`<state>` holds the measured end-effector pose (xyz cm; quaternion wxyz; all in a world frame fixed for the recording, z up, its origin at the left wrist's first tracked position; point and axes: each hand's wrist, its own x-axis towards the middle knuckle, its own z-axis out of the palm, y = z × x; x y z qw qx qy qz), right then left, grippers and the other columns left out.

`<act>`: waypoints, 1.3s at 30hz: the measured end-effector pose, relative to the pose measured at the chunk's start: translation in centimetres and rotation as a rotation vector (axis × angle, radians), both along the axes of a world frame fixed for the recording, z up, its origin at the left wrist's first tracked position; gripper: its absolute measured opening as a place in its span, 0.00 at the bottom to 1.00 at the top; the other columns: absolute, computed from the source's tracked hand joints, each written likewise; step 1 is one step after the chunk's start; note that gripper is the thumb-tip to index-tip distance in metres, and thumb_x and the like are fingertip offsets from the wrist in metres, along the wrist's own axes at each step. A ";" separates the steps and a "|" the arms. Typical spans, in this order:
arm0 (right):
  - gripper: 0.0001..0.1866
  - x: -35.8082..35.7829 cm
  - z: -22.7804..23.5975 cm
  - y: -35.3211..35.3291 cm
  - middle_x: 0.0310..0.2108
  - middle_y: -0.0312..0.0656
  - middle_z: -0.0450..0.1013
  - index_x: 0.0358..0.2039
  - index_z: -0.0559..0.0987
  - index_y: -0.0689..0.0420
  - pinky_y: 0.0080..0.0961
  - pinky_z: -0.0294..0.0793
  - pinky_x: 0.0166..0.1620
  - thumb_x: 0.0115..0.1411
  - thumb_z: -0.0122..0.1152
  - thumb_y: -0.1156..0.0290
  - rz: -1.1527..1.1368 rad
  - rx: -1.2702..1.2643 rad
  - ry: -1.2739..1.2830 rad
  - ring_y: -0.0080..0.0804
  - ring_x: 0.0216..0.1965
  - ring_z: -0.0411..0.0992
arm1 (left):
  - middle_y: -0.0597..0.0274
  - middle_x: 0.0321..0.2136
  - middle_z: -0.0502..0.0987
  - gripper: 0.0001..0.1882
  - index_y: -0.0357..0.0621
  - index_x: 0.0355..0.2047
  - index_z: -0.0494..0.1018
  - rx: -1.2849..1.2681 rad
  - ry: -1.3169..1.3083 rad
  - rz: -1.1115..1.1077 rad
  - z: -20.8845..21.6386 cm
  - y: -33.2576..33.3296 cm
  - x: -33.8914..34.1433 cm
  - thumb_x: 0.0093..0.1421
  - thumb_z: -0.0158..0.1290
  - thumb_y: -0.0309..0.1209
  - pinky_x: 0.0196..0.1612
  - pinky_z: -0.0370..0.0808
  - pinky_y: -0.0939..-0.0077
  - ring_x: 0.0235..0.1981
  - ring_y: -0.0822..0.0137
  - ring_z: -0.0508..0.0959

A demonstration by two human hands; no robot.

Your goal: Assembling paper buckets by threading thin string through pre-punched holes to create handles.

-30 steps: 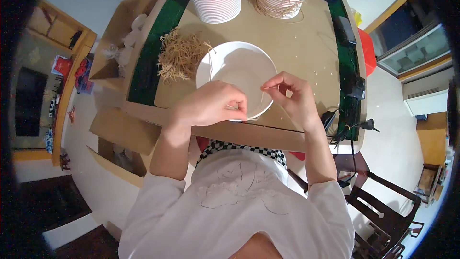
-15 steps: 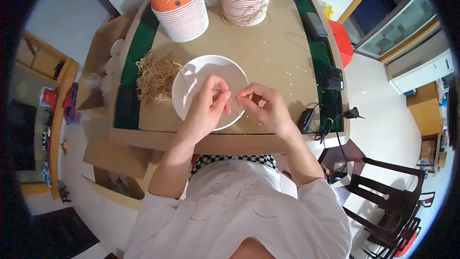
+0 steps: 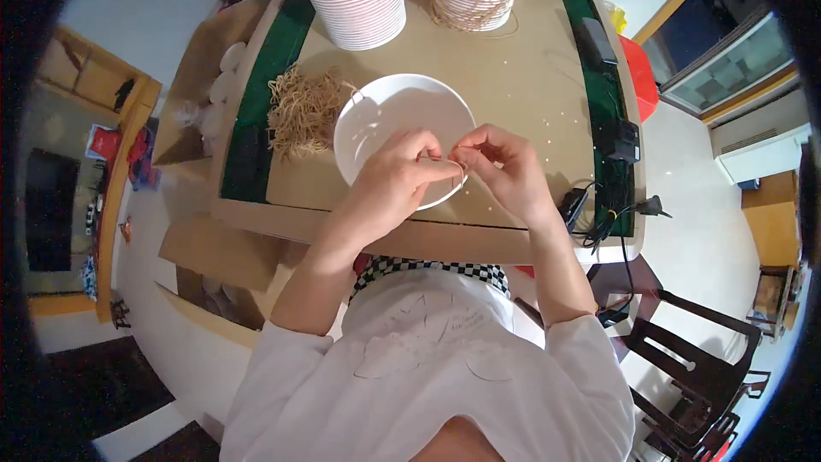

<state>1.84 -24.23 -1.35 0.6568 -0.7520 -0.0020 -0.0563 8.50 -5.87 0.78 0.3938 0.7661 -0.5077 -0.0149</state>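
Note:
Over the near right rim of a white paper bucket, my two hands meet with fingertips nearly touching. My left hand is closed in a pinch on a thin tan string. Thumb and forefinger of my right hand pinch the same string; a short bit hangs below the fingers. How the string runs between the fingertips is too small to make out. Left of the bucket lies a tangled heap of tan strings.
Two stacks of white-and-orange paper buckets, a left stack and a right stack with string around it, stand at the table's far side. Black adapters and cables lie along the right edge. A dark wooden chair stands at the right.
My hands have come closer together, the fingertips now almost touching. The whole view has shifted, so the table sits farther right and higher in the picture.

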 end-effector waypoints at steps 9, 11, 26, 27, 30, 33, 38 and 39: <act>0.04 -1.3 -0.8 1.7 0.36 0.40 0.75 0.34 0.77 0.62 0.17 0.70 0.35 0.58 0.58 0.78 -0.128 -0.045 -0.133 0.19 0.31 0.71 | 0.61 0.30 0.71 0.06 0.41 0.27 0.73 -0.038 -0.099 0.038 0.7 -0.2 -0.5 0.50 0.58 0.22 0.35 0.72 0.73 0.32 0.63 0.73; 0.05 -1.9 -1.1 2.3 0.37 0.41 0.75 0.34 0.78 0.62 0.16 0.69 0.32 0.56 0.59 0.79 -0.173 -0.046 -0.173 0.18 0.28 0.69 | 0.61 0.29 0.71 0.06 0.39 0.28 0.71 -0.095 0.300 0.044 0.2 0.2 -0.6 0.52 0.58 0.23 0.34 0.71 0.77 0.31 0.67 0.74; 0.12 -2.8 -3.1 5.8 0.42 0.46 0.75 0.39 0.80 0.61 0.19 0.75 0.35 0.53 0.61 0.83 -0.522 -0.231 -0.464 0.29 0.38 0.75 | 0.69 0.28 0.76 0.09 0.36 0.37 0.75 0.002 1.000 0.155 0.0 -0.2 0.5 0.60 0.53 0.29 0.32 0.68 0.89 0.29 0.82 0.72; 0.12 -2.8 -3.0 5.8 0.42 0.46 0.75 0.39 0.80 0.61 0.18 0.75 0.35 0.53 0.61 0.83 -0.510 -0.238 -0.445 0.29 0.39 0.75 | 0.69 0.28 0.76 0.08 0.36 0.36 0.76 0.017 0.882 0.155 0.0 -0.3 0.4 0.59 0.54 0.28 0.32 0.68 0.88 0.29 0.82 0.72; 0.12 -2.8 -2.5 5.6 0.42 0.46 0.75 0.39 0.80 0.61 0.17 0.74 0.34 0.53 0.60 0.83 -0.483 -0.253 -0.405 0.28 0.38 0.74 | 0.69 0.27 0.77 0.07 0.36 0.34 0.76 0.028 0.743 0.172 0.1 -0.3 0.4 0.58 0.55 0.27 0.32 0.69 0.86 0.28 0.82 0.72; 0.11 -2.6 -2.2 5.0 0.40 0.44 0.74 0.39 0.80 0.60 0.16 0.72 0.31 0.53 0.61 0.83 -0.485 -0.212 -0.378 0.25 0.34 0.73 | 0.69 0.27 0.77 0.06 0.37 0.33 0.76 0.053 0.702 0.207 0.5 -0.4 0.5 0.57 0.55 0.27 0.32 0.69 0.85 0.28 0.82 0.72; 0.11 -2.3 -2.0 4.1 0.34 0.39 0.72 0.37 0.81 0.58 0.15 0.68 0.26 0.53 0.62 0.81 -0.467 -0.123 -0.294 0.20 0.26 0.68 | 0.69 0.27 0.76 0.04 0.38 0.32 0.76 0.025 0.561 0.213 0.2 -0.2 0.3 0.58 0.54 0.26 0.31 0.69 0.84 0.27 0.82 0.71; 0.09 -2.1 -2.1 4.1 0.33 0.38 0.72 0.36 0.81 0.58 0.14 0.66 0.25 0.52 0.63 0.80 -0.428 -0.125 -0.266 0.18 0.25 0.67 | 0.69 0.28 0.76 0.05 0.38 0.33 0.75 0.042 0.583 0.206 0.2 -0.1 0.3 0.58 0.54 0.26 0.31 0.69 0.85 0.28 0.81 0.72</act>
